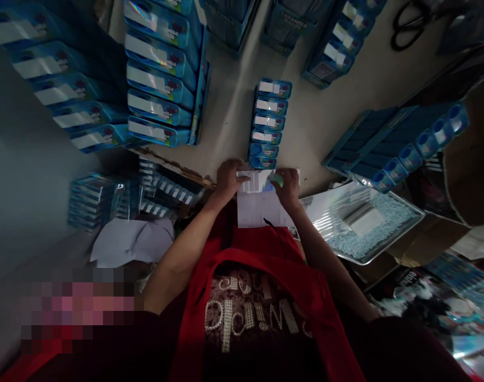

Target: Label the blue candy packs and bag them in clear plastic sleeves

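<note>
A white sheet with pale printed panels point(254, 181) lies at the table's near edge, over a larger plain paper point(257, 209) that hangs down in front of the red apron. My left hand point(228, 178) pinches the sheet's left end, thumb on top. At its right end, my right hand point(288, 187) has its fingers closed around a small bright green thing point(279, 181), whose kind I cannot make out. Just beyond the sheet stands a row of small blue packs point(264, 151). The farther packs bear white strips; the nearest two show none.
Tall rows of blue packs point(160, 101) stand at the left, with more blue display boxes point(369, 140) at the right. Scissors point(411, 24) lie at the far right. A metal tray point(414, 216) of pale blue pieces sits beside my right arm. Loose papers point(132, 239) lie left.
</note>
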Available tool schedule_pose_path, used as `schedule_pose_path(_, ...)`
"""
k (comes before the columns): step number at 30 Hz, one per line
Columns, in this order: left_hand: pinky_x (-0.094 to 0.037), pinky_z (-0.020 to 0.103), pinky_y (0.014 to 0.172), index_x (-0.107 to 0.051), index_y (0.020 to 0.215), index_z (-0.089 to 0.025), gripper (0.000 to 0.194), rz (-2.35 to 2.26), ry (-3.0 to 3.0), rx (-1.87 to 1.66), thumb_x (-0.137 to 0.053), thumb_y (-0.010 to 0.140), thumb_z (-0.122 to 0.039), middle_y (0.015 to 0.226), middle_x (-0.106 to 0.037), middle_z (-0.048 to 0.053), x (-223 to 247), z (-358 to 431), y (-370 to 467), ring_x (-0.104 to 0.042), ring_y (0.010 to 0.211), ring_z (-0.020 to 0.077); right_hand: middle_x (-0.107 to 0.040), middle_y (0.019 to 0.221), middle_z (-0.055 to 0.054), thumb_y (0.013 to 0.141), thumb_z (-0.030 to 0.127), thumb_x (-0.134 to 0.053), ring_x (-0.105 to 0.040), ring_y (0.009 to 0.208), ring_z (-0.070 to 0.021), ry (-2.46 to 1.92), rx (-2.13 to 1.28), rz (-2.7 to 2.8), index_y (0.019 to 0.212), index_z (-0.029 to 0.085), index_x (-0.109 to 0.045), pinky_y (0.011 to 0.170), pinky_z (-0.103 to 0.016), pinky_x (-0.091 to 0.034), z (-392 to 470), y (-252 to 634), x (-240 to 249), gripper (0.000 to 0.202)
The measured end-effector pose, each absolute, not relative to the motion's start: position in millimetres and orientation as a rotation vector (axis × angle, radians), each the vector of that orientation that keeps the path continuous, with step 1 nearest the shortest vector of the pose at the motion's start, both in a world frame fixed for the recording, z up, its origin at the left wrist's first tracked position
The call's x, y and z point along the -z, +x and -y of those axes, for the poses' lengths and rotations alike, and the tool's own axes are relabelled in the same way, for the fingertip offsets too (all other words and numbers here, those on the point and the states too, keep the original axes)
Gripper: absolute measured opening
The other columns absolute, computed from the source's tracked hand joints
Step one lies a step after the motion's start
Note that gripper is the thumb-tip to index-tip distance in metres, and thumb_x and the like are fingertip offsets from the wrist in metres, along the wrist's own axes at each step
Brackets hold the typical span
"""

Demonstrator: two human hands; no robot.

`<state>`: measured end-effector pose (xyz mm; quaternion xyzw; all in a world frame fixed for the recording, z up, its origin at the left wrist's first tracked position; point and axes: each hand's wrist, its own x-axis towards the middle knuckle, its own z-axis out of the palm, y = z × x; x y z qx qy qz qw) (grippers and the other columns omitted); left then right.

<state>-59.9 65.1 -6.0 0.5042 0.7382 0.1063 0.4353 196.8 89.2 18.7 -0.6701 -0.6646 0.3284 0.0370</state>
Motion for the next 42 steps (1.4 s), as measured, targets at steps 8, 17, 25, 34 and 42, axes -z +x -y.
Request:
schedule_pose_path(8, -0.056, 0.043, 0.102, -0.086, 0.095, -0.022, 0.009, -1.740, 1.049, -0.406, -0.084, 0.086, -0.023, 0.107, -0.081, 0.012, 1, -56, -42, -0.076, 0.105, 0.0323, -0.064, 0.153, -0.023, 0.108, 0.024, -0.054, -0.057, 0.131, -0.0394, -1.927, -0.930, 2.397, 0.152, 0.018, -0.067, 0.112, -0.055, -0.048, -67, 182, -26, 0.046)
schedule_pose_path(17, -0.059, 0.037, 0.094, -0.088, 0.094, -0.022, 0.017, -1.723, 0.774, -0.533, -0.082, 0.078, -0.020, 0.096, -0.086, 0.006, -6, -51, -37, -0.079, 0.093, 0.0270, -0.062, 0.165, -0.019, 0.112, 0.016, -0.039, -0.056, 0.138, -0.0371, -1.726, -0.976, 2.593, 0.161, 0.016, -0.061, 0.114, -0.052, -0.042, -66, 159, -15, 0.054)
schedule_pose_path(25, -0.056, 0.035, 0.090, -0.087, 0.096, -0.020, 0.017, -1.818, 0.745, -0.522, -0.082, 0.080, -0.023, 0.094, -0.085, 0.007, -2, -53, -44, -0.077, 0.090, 0.0275, -0.077, 0.141, -0.019, 0.109, 0.017, -0.047, -0.063, 0.131, -0.0351, -1.670, -1.155, 2.569, 0.142, 0.017, -0.074, 0.111, -0.050, -0.045, -32, 168, -32, 0.043)
schedule_pose_path(34, -0.045, 0.048, 0.122, -0.082, 0.119, -0.024, 0.032, -2.037, 1.128, -0.530, -0.082, 0.087, -0.027, 0.134, -0.076, 0.016, -20, -51, -43, -0.066, 0.136, 0.0382, -0.048, 0.057, 0.008, 0.091, 0.047, -0.082, -0.041, 0.055, -0.0133, -1.768, -1.668, 1.411, 0.086, 0.026, -0.071, 0.060, -0.029, -0.038, -50, 157, -121, 0.025)
schedule_pose_path(42, -0.065, 0.038, 0.078, -0.079, 0.096, -0.018, 0.085, -1.467, 0.240, -0.908, -0.046, 0.092, -0.095, 0.090, -0.082, 0.013, -65, -59, -52, -0.080, 0.082, 0.0246, -0.046, 0.058, 0.009, 0.069, 0.054, -0.095, -0.034, 0.055, -0.0086, -1.668, -1.854, 0.770, 0.075, 0.024, -0.065, 0.052, -0.025, -0.030, -104, 127, -110, 0.043)
